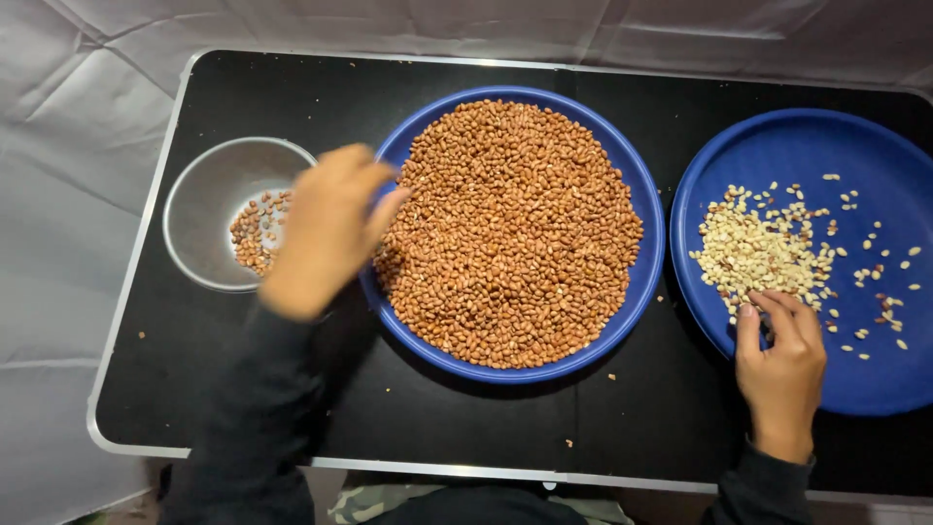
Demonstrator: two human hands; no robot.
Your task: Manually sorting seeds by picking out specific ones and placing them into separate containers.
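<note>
The black table (466, 418) lies under everything, with a pale cloth (58, 194) around its edges. On it, in the middle, sits my big blue plate (649, 262), heaped with red-brown peanuts (515, 233) from rim to rim. To its right is a second blue plate (875, 379) holding a loose scatter of pale, skinned peanuts (758, 253), and to the left a small metal bowl (194, 209) with a few brown nuts (255, 233) in its bottom.

I judge the peanuts light, hard and dry — they will roll and slip off one another, and the thin skins may flake if rubbed. One or two are best pinched between thumb and fingertip; more would be better scooped in a cupped palm.

My left hand (326, 228) hangs over the gap between the bowl and the heaped plate, back upward, fingers curled loosely together, thumb pointing toward the plate's rim. It is blurred — I cannot tell whether it holds a nut. My right hand (780, 374) rests palm down on the near edge of the right plate, fingers close together, tips touching the pale heap.
</note>
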